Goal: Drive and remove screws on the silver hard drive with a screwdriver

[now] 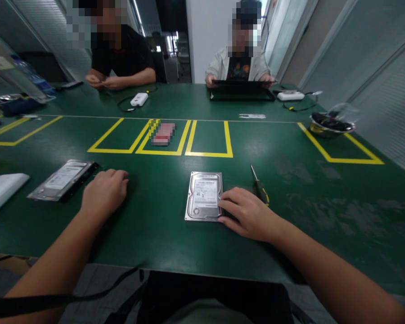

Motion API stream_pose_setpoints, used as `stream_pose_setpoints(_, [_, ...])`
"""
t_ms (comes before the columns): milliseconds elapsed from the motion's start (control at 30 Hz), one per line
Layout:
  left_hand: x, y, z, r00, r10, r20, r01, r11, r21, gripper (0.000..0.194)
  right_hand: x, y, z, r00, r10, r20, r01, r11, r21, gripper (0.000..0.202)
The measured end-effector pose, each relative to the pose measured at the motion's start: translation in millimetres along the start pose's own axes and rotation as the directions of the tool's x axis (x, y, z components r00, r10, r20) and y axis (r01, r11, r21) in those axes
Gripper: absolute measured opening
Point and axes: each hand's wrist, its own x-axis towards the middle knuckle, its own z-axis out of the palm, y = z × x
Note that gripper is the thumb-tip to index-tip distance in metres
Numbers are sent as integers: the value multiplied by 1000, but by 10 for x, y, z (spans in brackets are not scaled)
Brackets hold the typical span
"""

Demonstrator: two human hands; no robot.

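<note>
A silver hard drive with a white label [203,196] lies flat on the green table [155,234] in front of me. Fingertips of my right hand [245,211] touch its right edge, the fingers slightly apart. Just beyond that hand lies a screwdriver [260,189] with a dark and yellow handle, its tip pointing away. On the left, my left hand [104,191] rests on the table with its fingers curled down; what is under them is hidden. Close to its left lies a second hard drive [63,180], over a dark part, at an angle.
Yellow tape frames [209,154] cross the table, one with a pixelated pink item [164,134]. A metal bowl [330,126] stands at the right, a white object [3,191] at the left edge. Two people sit opposite; one holds a black panel [243,91]. White devices with cables lie near them.
</note>
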Motion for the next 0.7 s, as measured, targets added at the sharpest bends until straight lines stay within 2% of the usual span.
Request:
stream_pose_setpoints(100, [-109,-228,4,989,-146,38,140,982,127,55,2,0,9,1000,7,14,-7,1000,19,33])
stream_pose_setpoints(167, [-173,-323,23,971,-226,77,214,966,145,58,-1,3,8,1000,17,20,-17,1000,19,33])
stream_pose_setpoints(267, [-246,-384,56,952,-276,132,258,956,140,60,2,1,1,999,26,27,-26,1000,11,32])
stream_pose_setpoints(400, [-266,-392,79,975,-208,76,195,969,154,56,17,-4,-3,999,29,28,-29,1000,6,31])
stream_pose_setpoints(533, [-152,-408,88,994,-107,5,105,987,119,53,17,-1,2,998,44,37,-44,999,11,31])
stream_pose_setpoints(700, [66,-427,92,993,-70,100,68,998,15,55,4,8,3,998,45,52,-47,998,30,32])
